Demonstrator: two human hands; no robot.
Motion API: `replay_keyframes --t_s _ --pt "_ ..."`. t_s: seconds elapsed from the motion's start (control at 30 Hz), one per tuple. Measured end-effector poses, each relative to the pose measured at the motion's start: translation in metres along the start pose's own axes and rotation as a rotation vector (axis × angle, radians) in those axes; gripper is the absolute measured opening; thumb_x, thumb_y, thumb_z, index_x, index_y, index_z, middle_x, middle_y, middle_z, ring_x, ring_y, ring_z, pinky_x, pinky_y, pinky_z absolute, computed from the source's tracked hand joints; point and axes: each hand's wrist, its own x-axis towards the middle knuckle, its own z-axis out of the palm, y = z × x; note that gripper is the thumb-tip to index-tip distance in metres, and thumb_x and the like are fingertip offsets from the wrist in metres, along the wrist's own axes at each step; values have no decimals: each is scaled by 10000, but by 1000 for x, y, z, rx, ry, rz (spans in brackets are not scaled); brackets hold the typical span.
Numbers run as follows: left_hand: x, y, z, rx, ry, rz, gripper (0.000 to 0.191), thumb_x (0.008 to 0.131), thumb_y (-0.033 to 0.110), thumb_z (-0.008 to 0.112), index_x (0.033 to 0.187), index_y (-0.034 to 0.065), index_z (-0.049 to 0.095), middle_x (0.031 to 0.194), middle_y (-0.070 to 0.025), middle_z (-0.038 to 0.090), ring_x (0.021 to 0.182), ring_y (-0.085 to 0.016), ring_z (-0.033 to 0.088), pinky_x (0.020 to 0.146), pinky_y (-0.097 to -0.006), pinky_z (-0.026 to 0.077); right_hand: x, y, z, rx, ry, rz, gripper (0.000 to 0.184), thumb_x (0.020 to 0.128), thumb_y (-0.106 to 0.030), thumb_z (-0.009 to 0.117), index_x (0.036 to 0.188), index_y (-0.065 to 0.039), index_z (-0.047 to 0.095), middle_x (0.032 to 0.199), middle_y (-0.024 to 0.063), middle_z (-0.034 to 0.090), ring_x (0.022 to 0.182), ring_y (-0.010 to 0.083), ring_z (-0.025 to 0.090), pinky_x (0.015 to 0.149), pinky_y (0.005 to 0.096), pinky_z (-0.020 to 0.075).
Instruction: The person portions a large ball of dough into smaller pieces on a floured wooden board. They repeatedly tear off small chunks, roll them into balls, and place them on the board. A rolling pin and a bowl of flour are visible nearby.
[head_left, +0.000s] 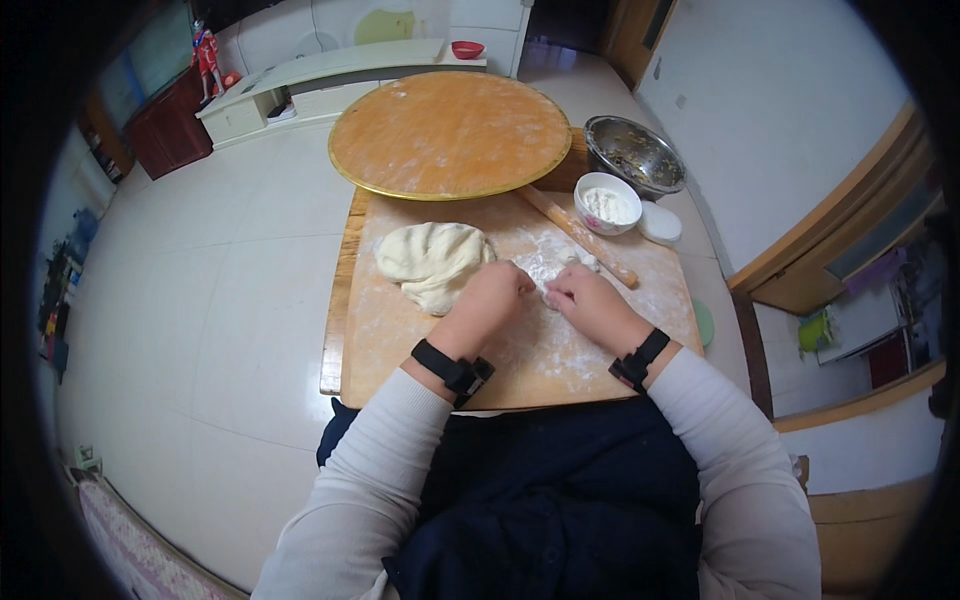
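A large lump of pale dough (436, 262) lies on the floured wooden board (420, 360). My left hand (499, 292) is at the lump's right side, its fingers curled; what they hold, if anything, is hidden. Close to its right, my right hand (589, 300) has thumb and fingers pinched together over the flour, with a small whitish bit, seemingly dough, at the fingertips. Small floured dough pieces (577, 259) sit just beyond my right hand. A wooden rolling pin (581, 236) lies slantwise behind them.
Behind the board is a large round floured tray (450, 135) with a gold rim. To the right stand a white bowl of flour (607, 204), a whitish round lid (660, 223) and a steel bowl (636, 156) with food residue. A low white cabinet (322, 86) stands farther back.
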Motion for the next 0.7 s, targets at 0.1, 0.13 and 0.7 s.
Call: replay_keyframes --t_s 0.1,0.13,0.7 --pt "1 0 -7 5 -121 -93 160 773 42 683 901 38 778 848 -203 719 815 -357 705 745 -414 559 -3 -7 2 15 76 18 291 902 -164 699 1162 -34 711 1055 181 613 989 357 624 873 414 521" --pt "1 1 -9 7 -152 -122 144 772 40 682 882 36 775 847 -204 719 812 -355 705 739 -411 558 -4 -10 3 -3 54 -11 284 902 -173 700 1150 -34 713 1056 181 613 991 358 624 874 414 521" --pt "-7 3 -38 -27 49 -248 328 831 184 762 1105 39 654 996 -156 728 946 -353 694 802 -434 546 76 7 -16 -303 163 -37 339 880 -227 737 1088 23 642 1112 223 641 1038 407 618 893 462 493"
